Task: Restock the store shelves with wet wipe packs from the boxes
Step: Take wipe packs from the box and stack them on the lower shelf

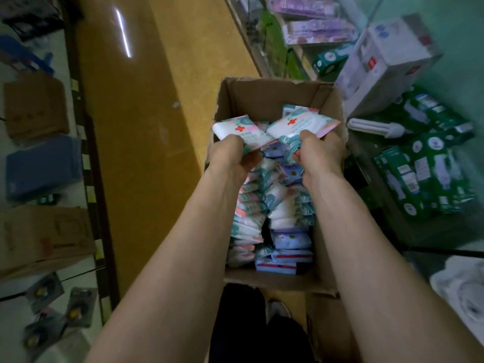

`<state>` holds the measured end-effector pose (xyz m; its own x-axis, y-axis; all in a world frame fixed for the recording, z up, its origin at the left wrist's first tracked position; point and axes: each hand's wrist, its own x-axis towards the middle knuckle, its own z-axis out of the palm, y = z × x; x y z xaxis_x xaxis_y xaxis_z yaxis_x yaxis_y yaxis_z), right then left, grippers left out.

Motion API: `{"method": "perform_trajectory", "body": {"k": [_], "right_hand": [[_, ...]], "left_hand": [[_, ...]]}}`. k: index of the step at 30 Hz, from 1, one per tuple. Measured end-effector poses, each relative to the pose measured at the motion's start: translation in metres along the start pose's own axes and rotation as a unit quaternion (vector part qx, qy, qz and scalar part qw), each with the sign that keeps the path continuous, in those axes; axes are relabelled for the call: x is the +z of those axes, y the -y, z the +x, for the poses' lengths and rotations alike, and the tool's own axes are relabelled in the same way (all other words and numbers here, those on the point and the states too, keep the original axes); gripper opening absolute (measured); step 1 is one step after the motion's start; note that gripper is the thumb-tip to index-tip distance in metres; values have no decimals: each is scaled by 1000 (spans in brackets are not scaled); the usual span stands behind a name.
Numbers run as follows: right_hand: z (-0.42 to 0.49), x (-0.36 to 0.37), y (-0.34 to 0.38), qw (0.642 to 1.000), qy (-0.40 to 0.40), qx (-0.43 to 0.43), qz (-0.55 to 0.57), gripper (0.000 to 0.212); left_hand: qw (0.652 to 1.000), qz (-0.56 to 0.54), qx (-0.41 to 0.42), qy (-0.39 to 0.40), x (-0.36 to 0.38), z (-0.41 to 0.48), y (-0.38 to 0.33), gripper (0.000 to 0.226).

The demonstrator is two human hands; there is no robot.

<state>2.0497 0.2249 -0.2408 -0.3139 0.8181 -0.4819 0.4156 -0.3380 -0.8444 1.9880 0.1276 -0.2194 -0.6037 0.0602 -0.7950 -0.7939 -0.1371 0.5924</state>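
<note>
— Hands?
— Left hand (233,155) fingers curled round one wipe pack (239,129); right hand (318,150) pinching another pack (301,123).
— Where?
— Over the open cardboard box (272,95), packs stacked inside.

Wet wipe packs (264,205) fill the box (272,98) on the floor (146,113), between shelves (301,53).

I see a brown cardboard box (262,98) packed with wet wipe packs (248,205) in white, teal and salmon pink. The raised left pack (241,129) and raised right pack (296,123), 2 in all, each bear a red cross. Nearer me, lilac-blue packs (290,241) show red stripes. The floor (146,113) is ochre. To my right I make out green-and-white cartons (424,174), a white box (387,66) and purple packages (319,30).
</note>
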Motion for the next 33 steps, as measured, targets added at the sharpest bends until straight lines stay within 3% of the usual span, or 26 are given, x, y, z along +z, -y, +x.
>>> {"method": "perform_trajectory", "body": {"k": [6,11,18,22,26,33], "right_hand": [[-73,-35,18,993,23,-106,-35,55],[-152,-59,50,984,90,-149,42,35],[-249,-61,65,954,220,-195,53,24],[-307,-45,59,927,313,-201,56,13],[-373,-31,47,885,417,-208,26,17],[-512,-10,12,808,553,-202,9,15]], "left_hand": [[995,-92,40,-13,-38,-86,-14,32],[983,-167,72,-34,-81,-155,-18,27],[957,-241,139,-82,-157,-237,-19,26],[929,-298,180,-127,-215,-274,-11,30],[895,-358,198,-180,-283,-308,-2,37],[816,-462,251,-241,-408,-386,18,27]]}}
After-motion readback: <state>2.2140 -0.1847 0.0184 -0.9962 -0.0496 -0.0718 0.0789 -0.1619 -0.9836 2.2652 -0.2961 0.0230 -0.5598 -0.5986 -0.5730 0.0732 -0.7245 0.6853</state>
